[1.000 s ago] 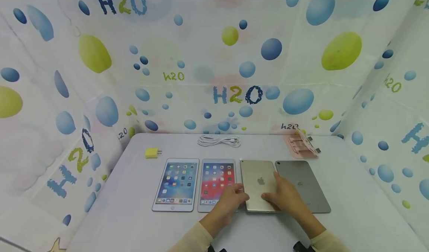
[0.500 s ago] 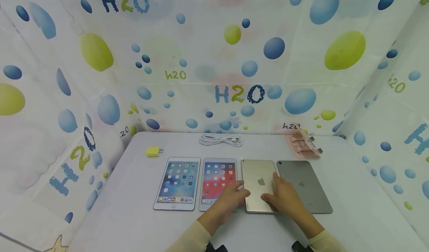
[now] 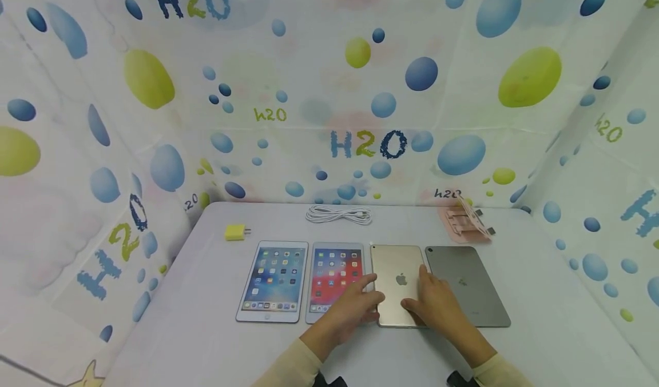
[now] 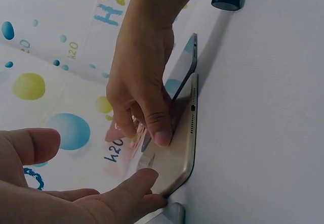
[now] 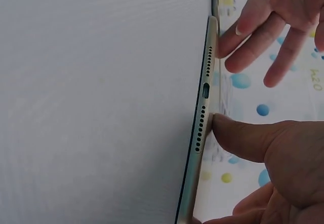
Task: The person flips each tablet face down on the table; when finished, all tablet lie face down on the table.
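Note:
A gold tablet (image 3: 389,261) lies back up on the white table, its apple logo showing. My right hand (image 3: 441,302) holds it at its right edge: the thumb rests on the back and the fingers bend at the side. With fingers spread, my left hand (image 3: 349,312) is at the tablet's left edge, over the lower right part of a white tablet with a red and blue screen (image 3: 329,270). In the right wrist view the gold tablet's port edge (image 5: 203,102) faces the camera. A grey tablet (image 3: 476,278) lies back up under and beside my right hand.
Another white tablet (image 3: 273,284), screen lit, lies farthest left. Behind the row are a yellow plug adapter (image 3: 234,232), a coiled white cable (image 3: 338,215) and a pink folding stand (image 3: 463,226). Patterned sheets (image 3: 309,61) rise at the back and sides of the table.
The fingers of my left hand have spread and eased away from the gold tablet's left edge. My right hand and the tablets stay in place; the head view has shifted slightly.

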Motion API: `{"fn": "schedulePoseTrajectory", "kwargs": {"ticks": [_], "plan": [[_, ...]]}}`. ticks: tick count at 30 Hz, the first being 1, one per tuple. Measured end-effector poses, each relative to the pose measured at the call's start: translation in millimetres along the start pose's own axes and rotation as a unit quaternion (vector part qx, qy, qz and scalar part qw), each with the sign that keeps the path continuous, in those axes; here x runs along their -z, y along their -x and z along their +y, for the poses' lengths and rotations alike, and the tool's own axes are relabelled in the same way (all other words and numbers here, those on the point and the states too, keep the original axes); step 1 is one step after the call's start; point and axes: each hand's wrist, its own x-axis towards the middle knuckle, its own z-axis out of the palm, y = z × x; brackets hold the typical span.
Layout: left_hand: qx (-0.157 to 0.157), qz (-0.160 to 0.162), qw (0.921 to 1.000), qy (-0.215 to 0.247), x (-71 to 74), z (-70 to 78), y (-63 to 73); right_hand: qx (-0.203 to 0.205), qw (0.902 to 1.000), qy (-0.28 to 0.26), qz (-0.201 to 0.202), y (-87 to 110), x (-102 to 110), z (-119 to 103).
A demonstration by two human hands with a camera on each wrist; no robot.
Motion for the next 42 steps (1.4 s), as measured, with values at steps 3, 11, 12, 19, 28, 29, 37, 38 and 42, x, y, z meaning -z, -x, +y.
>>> {"fn": "schedulePoseTrajectory", "kwargs": {"ticks": [3, 11, 12, 19, 28, 29, 37, 38, 42], "plan": [[0.001, 0.006, 1.0000, 0.000, 2.6, -0.3, 5.1, 0.006, 0.9999, 0.007, -0.005, 0.2, 1.3, 0.0], [-0.053, 0.082, 0.9886, -0.114, 51.6, 3.9, 25.1, 0.008, 0.9905, -0.137, -0.014, -0.8, 15.3, -10.5], [-0.061, 0.097, 0.9846, -0.133, 60.6, 3.9, 26.4, 0.009, 0.9837, -0.178, -0.023, -1.3, 16.9, -14.2], [-0.036, 0.177, 0.9672, -0.178, 107.3, 7.2, 34.4, -0.010, 0.8917, -0.439, -0.108, -11.4, 7.7, -48.0], [-0.022, 0.162, 0.9653, -0.204, 105.1, 11.7, 43.1, -0.041, 0.8343, -0.530, -0.147, -16.5, -5.8, -68.7], [-0.021, 0.161, 0.9655, -0.203, 105.3, 11.6, 43.4, -0.042, 0.8312, -0.534, -0.149, -16.4, -6.5, -68.9], [-0.016, 0.162, 0.9630, -0.215, 107.0, 8.3, 40.1, -0.064, 0.8196, -0.545, -0.165, -16.6, -10.0, -70.5], [-0.017, 0.161, 0.9623, -0.218, 106.7, 8.4, 39.4, -0.066, 0.8190, -0.546, -0.165, -16.6, -10.1, -70.5], [-0.015, 0.156, 0.9623, -0.222, 104.5, 8.4, 37.4, -0.068, 0.8139, -0.552, -0.168, -16.6, -10.1, -69.9]]}}
